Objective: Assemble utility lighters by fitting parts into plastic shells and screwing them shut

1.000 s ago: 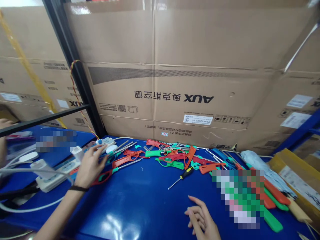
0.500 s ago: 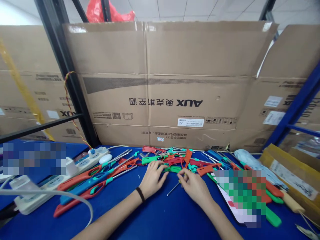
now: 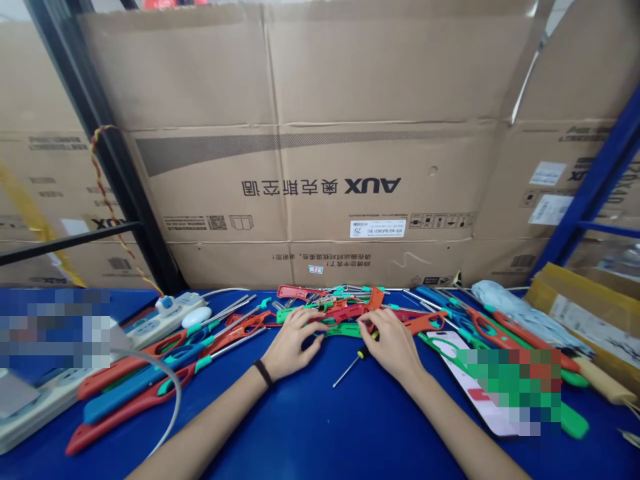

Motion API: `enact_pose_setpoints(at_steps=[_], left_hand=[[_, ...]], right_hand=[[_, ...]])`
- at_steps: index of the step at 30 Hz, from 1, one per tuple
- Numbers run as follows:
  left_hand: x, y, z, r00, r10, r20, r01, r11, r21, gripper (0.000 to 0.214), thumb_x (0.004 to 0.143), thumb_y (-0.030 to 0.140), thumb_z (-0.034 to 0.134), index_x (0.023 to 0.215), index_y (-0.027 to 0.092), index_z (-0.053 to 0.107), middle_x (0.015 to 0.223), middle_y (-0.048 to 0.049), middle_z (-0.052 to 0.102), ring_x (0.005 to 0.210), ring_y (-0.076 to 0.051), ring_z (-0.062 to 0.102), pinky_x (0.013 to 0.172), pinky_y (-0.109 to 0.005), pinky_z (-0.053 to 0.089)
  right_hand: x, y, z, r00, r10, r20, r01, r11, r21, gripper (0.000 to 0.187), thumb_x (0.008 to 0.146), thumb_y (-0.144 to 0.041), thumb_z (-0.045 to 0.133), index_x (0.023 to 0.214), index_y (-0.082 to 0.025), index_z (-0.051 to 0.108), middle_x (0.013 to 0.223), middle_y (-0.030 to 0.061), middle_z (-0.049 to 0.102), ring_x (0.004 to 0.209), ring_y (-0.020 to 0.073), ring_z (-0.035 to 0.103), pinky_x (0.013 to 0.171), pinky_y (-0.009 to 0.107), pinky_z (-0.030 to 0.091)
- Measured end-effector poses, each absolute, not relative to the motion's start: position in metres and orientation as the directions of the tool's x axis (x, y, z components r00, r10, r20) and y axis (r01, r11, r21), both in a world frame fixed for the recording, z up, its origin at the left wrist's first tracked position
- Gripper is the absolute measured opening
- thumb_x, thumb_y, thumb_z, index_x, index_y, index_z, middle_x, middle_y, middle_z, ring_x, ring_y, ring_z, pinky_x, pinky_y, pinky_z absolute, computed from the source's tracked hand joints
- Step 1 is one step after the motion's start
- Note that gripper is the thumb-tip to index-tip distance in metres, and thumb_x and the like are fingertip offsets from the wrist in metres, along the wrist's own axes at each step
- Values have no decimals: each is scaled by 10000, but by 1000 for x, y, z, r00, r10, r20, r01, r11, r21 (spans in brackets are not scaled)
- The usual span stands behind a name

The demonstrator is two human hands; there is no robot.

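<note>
Well, lighter casings (image 3: 349,313) lie past left hand (image 3: 293,345) and right hand (image 3: 396,347), near the surface (image 3: 300,423)'s far edge. Grips? Can't tell.

Red and green casings (image 3: 349,314), heaped, yellow-black screwdriver (image 3: 361,355), slanting just in front

Upside-down "AUX" (image 3: 373,186) on cardboard (image 3: 320,80)

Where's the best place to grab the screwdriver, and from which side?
Probably the black-and-yellow handle, coming from the right, beside the right hand: it looks thicker than the slim shaft, which points away, toward the near left.
</note>
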State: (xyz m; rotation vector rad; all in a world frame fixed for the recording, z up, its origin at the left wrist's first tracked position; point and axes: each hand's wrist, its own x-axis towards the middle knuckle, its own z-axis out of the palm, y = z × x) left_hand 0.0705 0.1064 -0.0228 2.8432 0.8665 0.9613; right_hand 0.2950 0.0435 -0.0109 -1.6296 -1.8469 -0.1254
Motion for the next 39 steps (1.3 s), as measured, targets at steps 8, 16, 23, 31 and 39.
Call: enact_pose_setpoints(at_steps=[8,16,23,31,39], left_hand=[[75,104,-24,738,504,449,513,-851,112,342,934,281,442,1259,220,528,1296,-100,558,1230,-241,482,1087,-538,251],[70,68,-7,515,214,830,448,-893,-48,235,821,147,484,974,235,640,972,-11,716,962,-183,653,1120,-508,191],[84,36,-17,754,49,655,194,-969,-151,191,769,174,486,792,243,663,752,1,715,674,-149,656,961,-388,423],[86,37,-11,765,82,639,223,-964,-143,163,848,196,532,722,215,634,710,-18,673,607,-117,597,866,-338,482],[88,20,-11,833,-131,537,12,-967,-255,220,925,101,375,951,161,585,946,-78,687,699,-143,586,750,-284,513]], right_hand=[[307,48,-22,99,866,489,926,100,-363,194,849,-305,534,751,-199,664,796,76,644,829,252,580,712,328,400],[322,47,0,304,684,663,872,80,-482,472,960,-463,266,864,-166,621,812,79,665,752,193,601,723,281,415],[340,48,6,314,735,601,896,-21,-443,379,953,-357,324,839,-181,639,806,74,691,800,208,620,717,283,405],[343,59,-16,241,928,286,955,-173,-242,316,822,-80,481,1115,-106,596,1020,151,689,1001,263,617,904,412,374],[343,77,0,238,969,58,970,-234,-71,316,906,-325,554,1181,-171,541,1191,80,567,987,210,595,820,420,515]])
